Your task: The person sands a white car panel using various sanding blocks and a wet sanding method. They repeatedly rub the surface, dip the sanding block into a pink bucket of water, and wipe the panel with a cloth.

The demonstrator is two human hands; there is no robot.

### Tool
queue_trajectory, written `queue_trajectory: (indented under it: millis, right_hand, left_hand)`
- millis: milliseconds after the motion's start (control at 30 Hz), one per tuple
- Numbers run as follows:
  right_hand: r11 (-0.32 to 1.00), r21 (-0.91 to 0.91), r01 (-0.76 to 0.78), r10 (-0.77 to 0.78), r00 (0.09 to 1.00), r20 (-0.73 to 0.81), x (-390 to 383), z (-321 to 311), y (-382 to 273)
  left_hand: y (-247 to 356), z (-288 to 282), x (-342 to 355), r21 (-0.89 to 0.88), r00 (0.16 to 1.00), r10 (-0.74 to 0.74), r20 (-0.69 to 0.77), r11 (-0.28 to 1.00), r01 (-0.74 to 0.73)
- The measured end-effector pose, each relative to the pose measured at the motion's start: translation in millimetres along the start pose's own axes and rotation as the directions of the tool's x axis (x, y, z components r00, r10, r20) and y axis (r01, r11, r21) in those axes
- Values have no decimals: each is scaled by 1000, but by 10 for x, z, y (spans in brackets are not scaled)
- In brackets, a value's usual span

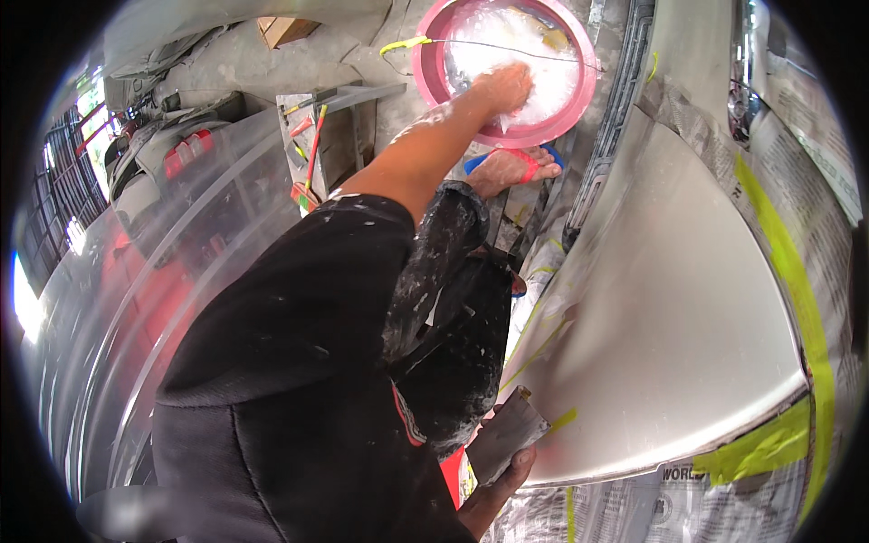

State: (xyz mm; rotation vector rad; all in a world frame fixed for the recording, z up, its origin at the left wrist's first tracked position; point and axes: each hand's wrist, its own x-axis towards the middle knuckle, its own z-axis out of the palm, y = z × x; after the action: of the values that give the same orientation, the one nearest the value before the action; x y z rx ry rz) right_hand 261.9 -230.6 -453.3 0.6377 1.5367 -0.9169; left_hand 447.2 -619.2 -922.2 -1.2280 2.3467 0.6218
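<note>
Black shirt (290,308) is hanging left of the pale panel (679,299).
By the panel's lower corner, right hand (501,489) is clasping a grey block (507,439), likely light, stiff, best held edgewise; past its upper corner, left hand (505,88) is resting in suds (484,45), fingers hidden.

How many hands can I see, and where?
2. The left hand is in the pink basin, partly hidden by white foam; the right hand holds a grey block beside the pale panel.
</note>
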Motion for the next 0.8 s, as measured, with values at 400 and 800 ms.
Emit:
queue_trajectory:
  millis: [400,800]
  right_hand:
    - [975,66,213,-221,960,172,-650,-460,34]
    - [866,-110,488,-493,870,-20,-2014,-1174,439]
  left_hand:
    - [177,-1471,-1066,-285,991,-14,-133,958,-24]
    - [3415,-5857,-4327,-890,725,651,-225,166,-425]
